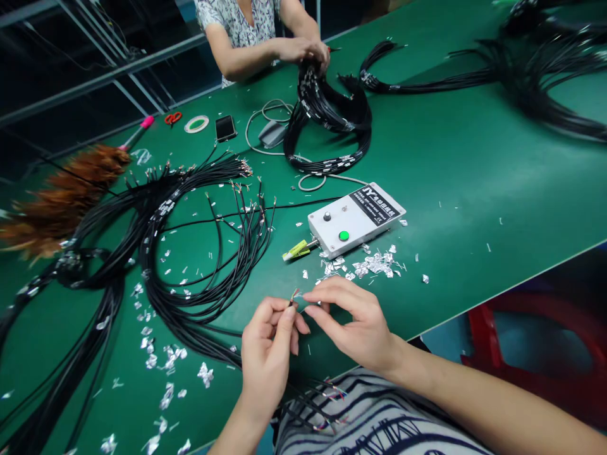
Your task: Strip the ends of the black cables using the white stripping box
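My left hand (pixel 272 344) pinches a black cable (pixel 291 303) close to its stripped end, between thumb and forefinger. Thin coloured wires (pixel 296 294) stick up out of that end. Just to the right, my right hand (pixel 353 319) reaches toward the wires with thumb and forefinger slightly apart. I see nothing clearly held in it. More black cables with bared coloured ends (pixel 332 393) hang over my lap below. Beyond my hands lies a white box (pixel 358 218) with a green button, a black knob and a yellow-green tip (pixel 298 251).
Foil scraps (pixel 379 264) litter the green table (pixel 455 202). Coiled black cable bundles (pixel 156 253) lie left. Across the table, a co-worker's hands (pixel 308 52) hold another bundle (pixel 327 120). A phone (pixel 225 128), tape roll (pixel 196 124), red scissors (pixel 173 118) and brown duster (pixel 71 196) lie farther back.
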Tool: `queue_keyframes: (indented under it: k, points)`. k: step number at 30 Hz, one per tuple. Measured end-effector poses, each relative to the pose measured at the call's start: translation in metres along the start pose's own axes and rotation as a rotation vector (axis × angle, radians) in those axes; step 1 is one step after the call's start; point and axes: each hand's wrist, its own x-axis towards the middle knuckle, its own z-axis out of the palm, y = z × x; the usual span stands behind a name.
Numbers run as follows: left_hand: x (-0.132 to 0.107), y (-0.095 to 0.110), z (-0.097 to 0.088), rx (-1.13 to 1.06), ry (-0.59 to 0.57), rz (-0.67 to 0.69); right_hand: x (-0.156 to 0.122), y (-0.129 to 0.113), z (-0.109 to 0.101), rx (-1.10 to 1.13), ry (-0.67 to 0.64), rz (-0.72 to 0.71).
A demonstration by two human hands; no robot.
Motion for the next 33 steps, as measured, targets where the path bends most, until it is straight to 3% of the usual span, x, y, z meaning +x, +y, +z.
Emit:
queue_keyframes:
  k: [7,12,14,18,28,33]
  points:
    - [0.000,-0.002,0.000,0.002,0.001,-0.002,0.004,0.001,0.002,-0.058,0.006,-0.011]
    - [-0.001,-0.002,0.000,-0.008,0.011,-0.007,0.003,0.005,-0.001,-0.132,-0.040,-0.149]
    - [0.000,-0.002,0.000,-0.010,0.008,-0.009,0.003,0.006,-0.001,-0.058,-0.042,-0.057]
    - [0.000,0.000,0.000,0.000,-0.009,-0.012,0.007,0.007,0.003,0.166,-0.038,0.263]
    - [-0.002,0.000,-0.005,-0.023,-0.045,-0.029,0.018,0.008,0.011,0.385,-0.071,0.430]
    - [-0.002,0.001,-0.005,-0.088,-0.041,-0.044,0.014,0.006,0.019,0.655,-0.093,0.712]
